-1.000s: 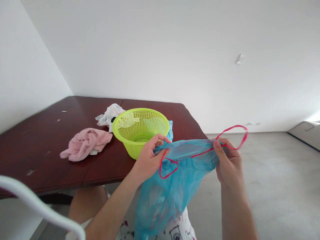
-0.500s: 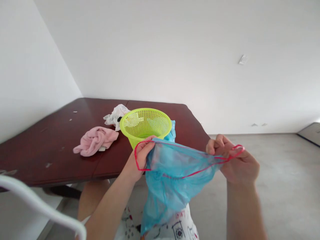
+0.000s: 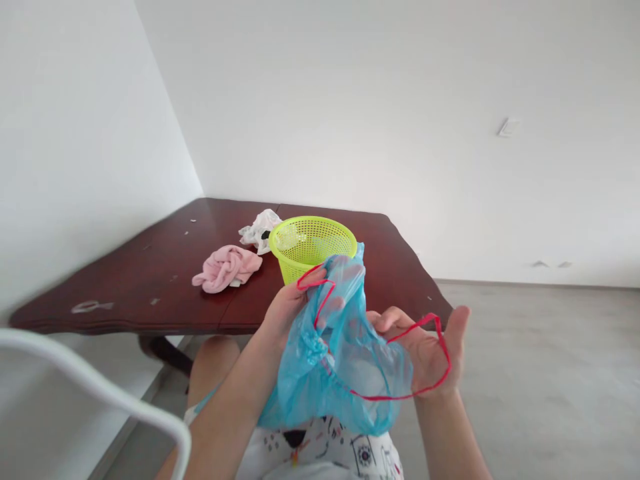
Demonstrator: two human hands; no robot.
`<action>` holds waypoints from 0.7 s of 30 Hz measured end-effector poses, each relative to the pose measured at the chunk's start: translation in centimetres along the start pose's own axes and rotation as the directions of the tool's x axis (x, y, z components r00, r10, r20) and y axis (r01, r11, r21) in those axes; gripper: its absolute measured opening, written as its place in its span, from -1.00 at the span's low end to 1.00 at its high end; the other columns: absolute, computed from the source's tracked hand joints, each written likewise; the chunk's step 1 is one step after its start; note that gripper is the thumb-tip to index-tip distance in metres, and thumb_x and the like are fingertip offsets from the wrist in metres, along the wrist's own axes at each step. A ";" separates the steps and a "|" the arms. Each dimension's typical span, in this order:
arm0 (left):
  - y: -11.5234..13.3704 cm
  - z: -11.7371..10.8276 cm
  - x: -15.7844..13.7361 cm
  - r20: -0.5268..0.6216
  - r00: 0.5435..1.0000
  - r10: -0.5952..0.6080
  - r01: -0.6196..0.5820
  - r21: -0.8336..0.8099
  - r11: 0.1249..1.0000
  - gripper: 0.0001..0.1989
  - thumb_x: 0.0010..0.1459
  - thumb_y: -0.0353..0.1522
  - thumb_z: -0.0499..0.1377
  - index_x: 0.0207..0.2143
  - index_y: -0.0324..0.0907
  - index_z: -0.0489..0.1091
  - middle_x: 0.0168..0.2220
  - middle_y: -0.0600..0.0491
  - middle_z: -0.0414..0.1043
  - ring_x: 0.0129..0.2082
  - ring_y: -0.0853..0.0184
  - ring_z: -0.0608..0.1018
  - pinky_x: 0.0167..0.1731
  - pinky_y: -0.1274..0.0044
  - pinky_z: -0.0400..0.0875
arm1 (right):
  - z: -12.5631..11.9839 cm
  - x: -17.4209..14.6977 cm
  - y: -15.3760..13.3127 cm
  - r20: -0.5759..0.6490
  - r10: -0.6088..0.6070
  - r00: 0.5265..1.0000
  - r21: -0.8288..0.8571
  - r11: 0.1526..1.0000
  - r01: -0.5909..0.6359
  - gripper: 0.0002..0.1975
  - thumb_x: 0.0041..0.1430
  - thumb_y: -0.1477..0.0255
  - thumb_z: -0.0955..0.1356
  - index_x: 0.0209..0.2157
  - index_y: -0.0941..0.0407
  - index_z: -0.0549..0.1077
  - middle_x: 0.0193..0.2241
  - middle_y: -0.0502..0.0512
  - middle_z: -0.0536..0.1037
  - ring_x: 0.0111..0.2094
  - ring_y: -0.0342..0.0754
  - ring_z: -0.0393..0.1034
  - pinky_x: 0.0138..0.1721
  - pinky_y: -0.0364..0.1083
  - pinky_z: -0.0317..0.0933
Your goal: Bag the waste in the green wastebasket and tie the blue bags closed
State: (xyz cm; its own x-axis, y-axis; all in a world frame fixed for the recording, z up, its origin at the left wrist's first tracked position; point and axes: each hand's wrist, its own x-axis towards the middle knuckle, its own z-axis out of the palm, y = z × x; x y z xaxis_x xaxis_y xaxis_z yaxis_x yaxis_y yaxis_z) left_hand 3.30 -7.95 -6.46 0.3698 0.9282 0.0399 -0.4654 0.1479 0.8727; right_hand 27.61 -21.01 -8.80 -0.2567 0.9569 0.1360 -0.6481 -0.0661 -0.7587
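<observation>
A translucent blue drawstring garbage bag [image 3: 350, 367] hangs before me, its mouth partly spread and its body crumpled over my lap. My left hand [image 3: 290, 307] grips the bag's rim; some of its fingers show dimly through the film. The red drawstring [image 3: 445, 350] runs near both hands, with a long loop pulled out on the right. My right hand [image 3: 433, 363] lies palm up beside the bag's mouth, thumb stretched out, with that loop lying across the palm. Its fingertips are partly behind the film. Just beyond the bag stands a yellow-green mesh basket [image 3: 290, 267].
On the dark red wooden table [image 3: 165, 267] lie a bunched pink cloth [image 3: 227, 267] and a crumpled white plastic bag [image 3: 263, 230]. More blue plastic [image 3: 360, 251] shows behind the basket's right side. A curved white bar [image 3: 95, 380] crosses the lower left.
My right hand has moved left and turned palm up, its fingers opening. The bag's stretched mouth has slackened, and the red drawstring loop now hangs wider. The view has shifted slightly.
</observation>
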 end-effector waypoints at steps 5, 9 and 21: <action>1.0 0.0 -1.1 -0.112 0.981 0.158 -0.156 0.029 0.987 -0.61 0.30 0.00 0.50 -0.06 -0.08 0.71 -0.18 -0.10 0.80 0.08 -0.16 0.82 -0.13 0.24 0.80 | 0.8 -0.9 -0.5 0.048 0.054 0.997 -0.227 0.973 -0.041 0.22 0.26 -0.68 0.04 -0.43 0.06 0.82 -0.16 0.40 0.80 -0.13 0.31 0.72 -0.09 0.17 0.58; 1.3 1.2 -3.0 -0.039 0.983 0.182 -0.186 -0.164 0.969 -0.23 0.42 0.34 0.19 0.08 -0.14 0.68 -0.09 -0.18 0.80 0.12 -0.15 0.81 -0.05 0.21 0.81 | 1.1 -1.7 -0.2 -0.036 0.042 0.998 -0.442 0.895 -0.054 0.09 0.42 -0.55 0.18 -0.33 0.11 0.88 -0.36 0.34 0.78 -0.29 0.19 0.70 -0.13 0.11 0.59; 2.0 -4.7 -8.8 -0.136 0.980 0.142 -0.136 0.053 0.989 -0.49 0.02 -0.24 0.70 0.02 -0.13 0.73 -0.19 -0.02 0.79 -0.24 0.23 0.78 -0.25 0.55 0.66 | 0.0 -4.3 -3.3 -0.474 -0.439 0.763 -0.319 0.894 0.316 -0.51 0.10 0.04 0.81 -0.37 0.09 0.69 -0.40 0.02 0.72 -0.48 -0.13 0.54 -0.43 -0.18 0.50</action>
State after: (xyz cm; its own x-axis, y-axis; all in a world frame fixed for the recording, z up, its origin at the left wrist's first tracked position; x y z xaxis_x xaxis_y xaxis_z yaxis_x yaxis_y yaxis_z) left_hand -4.62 -14.20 -7.38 0.1870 0.9776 0.0968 -0.4680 0.0020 0.8837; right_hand 30.84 -24.87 -6.91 0.4281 0.8936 0.1348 -0.4317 0.3333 -0.8381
